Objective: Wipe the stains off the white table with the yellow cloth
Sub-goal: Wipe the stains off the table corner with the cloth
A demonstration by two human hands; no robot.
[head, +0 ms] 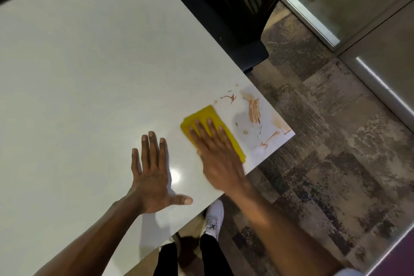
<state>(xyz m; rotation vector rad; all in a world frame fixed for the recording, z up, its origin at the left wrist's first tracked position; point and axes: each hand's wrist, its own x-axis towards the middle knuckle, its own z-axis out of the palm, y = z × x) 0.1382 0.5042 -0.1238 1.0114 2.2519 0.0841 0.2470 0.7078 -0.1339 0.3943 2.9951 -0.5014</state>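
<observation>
White table, yellow cloth under right hand

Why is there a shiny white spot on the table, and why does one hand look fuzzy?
Head view: the spot is lamp glare on the glossy white table, beside the flat left hand; the right hand on the folded yellow cloth looks smeared, likely motion blur.

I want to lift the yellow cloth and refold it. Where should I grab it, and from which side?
Probably pinch the far corner of the yellow cloth, coming from the stained corner side of the white table. That end lies flat and uncovered, while the right hand presses flat on the near part.
</observation>
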